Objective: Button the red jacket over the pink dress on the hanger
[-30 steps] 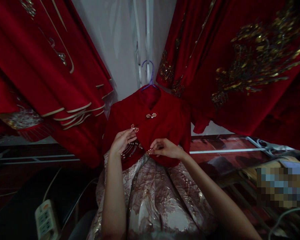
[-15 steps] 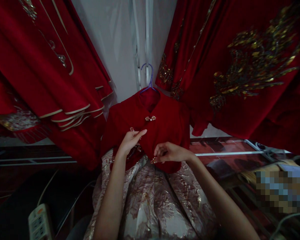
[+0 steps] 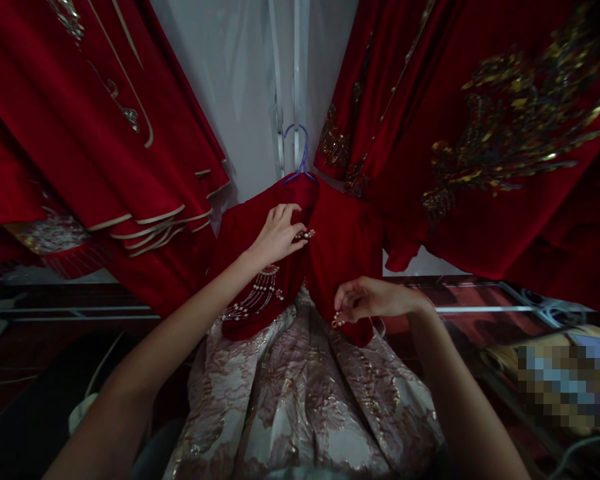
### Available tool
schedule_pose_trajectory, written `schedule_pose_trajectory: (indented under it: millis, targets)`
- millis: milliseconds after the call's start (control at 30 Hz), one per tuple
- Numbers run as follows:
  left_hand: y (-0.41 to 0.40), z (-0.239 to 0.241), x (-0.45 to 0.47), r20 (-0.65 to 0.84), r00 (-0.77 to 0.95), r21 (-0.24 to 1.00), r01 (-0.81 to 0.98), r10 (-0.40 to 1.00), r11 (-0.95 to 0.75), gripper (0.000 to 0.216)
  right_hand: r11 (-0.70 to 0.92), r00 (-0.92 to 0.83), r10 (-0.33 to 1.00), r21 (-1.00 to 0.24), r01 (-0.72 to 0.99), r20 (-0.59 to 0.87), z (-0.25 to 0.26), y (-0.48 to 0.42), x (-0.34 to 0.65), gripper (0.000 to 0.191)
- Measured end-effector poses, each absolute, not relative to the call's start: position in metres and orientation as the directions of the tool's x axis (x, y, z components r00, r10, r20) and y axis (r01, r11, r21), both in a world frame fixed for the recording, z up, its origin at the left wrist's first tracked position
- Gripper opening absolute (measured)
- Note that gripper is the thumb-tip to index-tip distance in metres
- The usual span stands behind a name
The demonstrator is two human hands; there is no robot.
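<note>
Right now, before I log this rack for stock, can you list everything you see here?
red jacket: one, dark red, centre, on the hanger, front open
hanger: one, purple, hooked on the white rail above the jacket
bead clasps: two seen, pearl and gold, one at the collar, one at the lower front edge
bead tassel: one, silvery, on the jacket panel below the left hand
brocade skirt: one, pale pink and gold, under the jacket
cream-trimmed robes: several, red, hanging at left
gold-embroidered robe: red, hanging at right
left hand: grips the jacket edge at the collar clasp
right hand: pinches the jacket's lower edge by the other clasp
</note>
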State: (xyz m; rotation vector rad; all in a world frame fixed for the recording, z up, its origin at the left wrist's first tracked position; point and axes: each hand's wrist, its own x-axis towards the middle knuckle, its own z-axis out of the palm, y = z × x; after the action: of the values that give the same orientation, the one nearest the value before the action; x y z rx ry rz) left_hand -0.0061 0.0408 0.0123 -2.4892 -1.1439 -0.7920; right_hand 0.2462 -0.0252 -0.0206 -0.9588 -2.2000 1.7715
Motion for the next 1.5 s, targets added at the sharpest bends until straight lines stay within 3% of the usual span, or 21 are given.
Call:
schedule_pose_trajectory:
  millis: [133,267,433,600,800,900,1000,1100,1167,1233,1300,1367,1500]
  targets:
    - [0.049,0.021,-0.008,0.564,0.648,-0.090,0.665,0.512,-0.742,0.020,0.105,-0.797,0.550,-0.926,0.363,-0.250,-0.018,-0.024,0.250,0.027]
    - [0.050,0.025,-0.007,0.639,0.566,0.004,0.674,0.521,-0.738,0.015,0.115,-0.758,0.634,-0.952,0.285,-0.150,-0.016,-0.024,0.247,0.035]
    - [0.046,0.018,-0.005,0.693,0.456,0.148,0.668,0.558,-0.729,0.013,0.272,-0.724,0.689,-0.913,0.303,-0.035,-0.006,-0.035,0.231,0.031]
    - [0.045,0.016,-0.009,0.644,0.542,0.128,0.619,0.540,-0.775,0.015,0.353,-0.693,0.714,-0.905,0.237,0.097,0.007,-0.032,0.218,0.033]
    - [0.047,0.019,-0.016,0.602,0.657,-0.115,0.633,0.453,-0.765,0.022,0.447,-0.394,0.841,-0.887,0.119,0.371,0.033,-0.002,0.185,0.028]
    - [0.041,0.018,-0.019,0.638,0.551,-0.081,0.743,0.538,-0.664,0.024,0.490,-0.181,0.862,-0.869,0.066,0.473,0.045,0.013,0.162,0.031]
    - [0.028,0.014,-0.023,0.681,0.404,-0.065,0.865,0.611,-0.498,0.032,0.510,-0.112,0.856,-0.860,0.020,0.504,0.046,0.024,0.138,0.044]
    - [0.023,0.007,-0.035,0.725,0.251,-0.058,0.950,0.641,-0.306,0.060,0.388,-0.156,0.918,-0.906,0.167,0.364,0.032,0.033,0.119,0.064]
    - [0.028,0.007,-0.052,0.731,0.149,0.003,0.975,0.666,-0.222,0.076,0.259,-0.045,0.963,-0.877,0.406,0.264,0.018,0.039,0.117,0.080]
    - [0.037,0.014,-0.077,0.703,0.076,0.076,0.980,0.707,-0.182,0.084,0.164,0.121,0.947,-0.774,0.612,0.297,0.006,0.047,0.127,0.090]
    - [0.046,0.029,-0.103,0.630,0.018,0.138,0.981,0.776,-0.135,0.081,0.170,0.180,0.883,-0.653,0.738,0.433,-0.001,0.054,0.146,0.087]
    - [0.053,0.046,-0.126,0.533,-0.057,0.155,0.987,0.844,-0.031,0.061,0.184,0.165,0.839,-0.556,0.811,0.518,-0.002,0.060,0.170,0.078]
    - [0.063,0.069,-0.148,0.530,-0.139,0.205,0.978,0.837,0.032,0.044,0.178,0.117,0.790,-0.407,0.896,0.602,0.012,0.070,0.209,0.063]
